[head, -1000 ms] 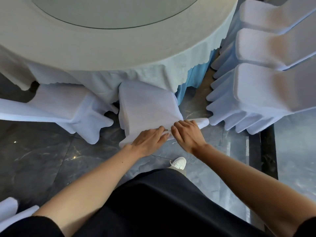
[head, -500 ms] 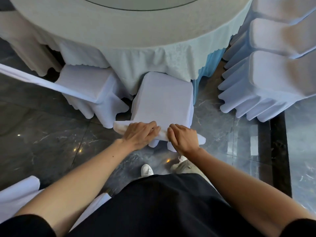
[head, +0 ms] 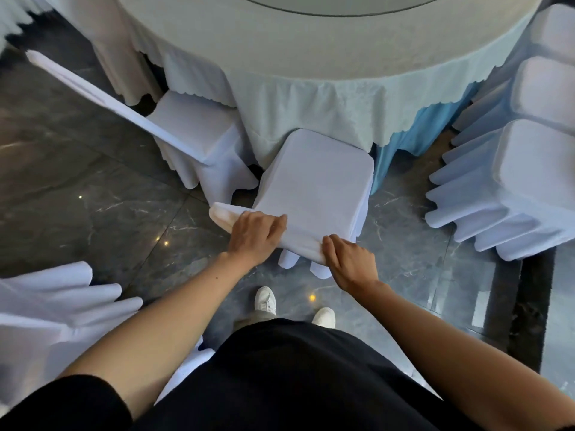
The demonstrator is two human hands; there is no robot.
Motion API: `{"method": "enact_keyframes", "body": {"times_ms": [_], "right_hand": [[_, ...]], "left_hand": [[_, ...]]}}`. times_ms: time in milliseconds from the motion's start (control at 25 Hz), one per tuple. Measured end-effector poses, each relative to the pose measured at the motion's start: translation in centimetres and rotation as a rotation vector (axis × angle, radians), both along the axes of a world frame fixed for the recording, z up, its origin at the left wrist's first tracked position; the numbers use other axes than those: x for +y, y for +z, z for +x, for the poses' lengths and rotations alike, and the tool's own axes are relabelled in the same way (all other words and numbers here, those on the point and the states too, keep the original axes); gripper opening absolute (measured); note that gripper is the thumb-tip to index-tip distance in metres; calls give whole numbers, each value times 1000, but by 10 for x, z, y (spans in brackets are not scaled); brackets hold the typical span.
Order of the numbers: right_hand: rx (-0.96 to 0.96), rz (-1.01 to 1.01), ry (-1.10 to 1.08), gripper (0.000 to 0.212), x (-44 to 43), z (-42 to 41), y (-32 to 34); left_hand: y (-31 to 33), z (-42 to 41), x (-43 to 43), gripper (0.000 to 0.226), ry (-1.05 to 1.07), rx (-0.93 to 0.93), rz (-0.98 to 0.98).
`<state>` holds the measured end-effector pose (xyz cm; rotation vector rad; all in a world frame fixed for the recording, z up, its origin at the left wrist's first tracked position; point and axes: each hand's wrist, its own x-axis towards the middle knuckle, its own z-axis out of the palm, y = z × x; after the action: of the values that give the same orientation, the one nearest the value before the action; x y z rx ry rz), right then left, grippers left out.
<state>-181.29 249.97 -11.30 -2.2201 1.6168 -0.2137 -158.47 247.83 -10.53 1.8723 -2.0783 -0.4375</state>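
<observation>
Black cloth of a garment (head: 295, 368) is seen nearest, low in the view, and two white shoes (head: 265, 298) are planted just beyond it on the grey marbled floor (head: 77, 181). To the lower left, folds of more white chair covers (head: 46, 306) are spread beside the left arm. Both bare forearms are stretched forward to a chair (head: 317, 175) dressed in a white cover, which is stood directly ahead with its back turned towards the person. The top edge of that back is gripped by both hands. The left hand (head: 253, 236) is laid over the left part of the edge, its fingers curled down over the far side and the cloth bunched under the palm. The right hand (head: 350, 259) is clamped on the right end of the same edge, its fingers wrapped round the fold of fabric. The two hands are set near each other but apart, with a strip of cover shown between them. The far end of the seat is tucked under the hanging pale tablecloth (head: 311, 51) of a round table, below which a blue skirt (head: 404, 135) is exposed. A second covered chair (head: 193, 132) is placed just left, likewise against the table. A stack of covered chairs (head: 513, 188) is kept to the right, well apart from the hands. At the table's middle a glass disc (head: 342, 3) is partly shown.
</observation>
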Motion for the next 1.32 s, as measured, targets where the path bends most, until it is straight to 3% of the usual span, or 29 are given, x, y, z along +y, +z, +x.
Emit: {"method": "enact_keyframes", "body": {"times_ms": [160,480,840,1000,1320], "right_hand": [[-51,21,-10,45,-2,-8,-10],[-115,-176,-15,42,-30,12,-20],[-103,-303,-18,45,-105,120,-32],[-114,-346,-36,55,-128,143,-32],[-50,-356,-60,41,-153,166,-20]], "left_hand": [[-4,-9,2,51,60,122,-77],[-19,6,-7,36,151,86,-137],[-10,110,-121,37,84,29,-148],[-8,129,-147,33,52,35,-252],[0,136,-171,31,57,12,-255]]}}
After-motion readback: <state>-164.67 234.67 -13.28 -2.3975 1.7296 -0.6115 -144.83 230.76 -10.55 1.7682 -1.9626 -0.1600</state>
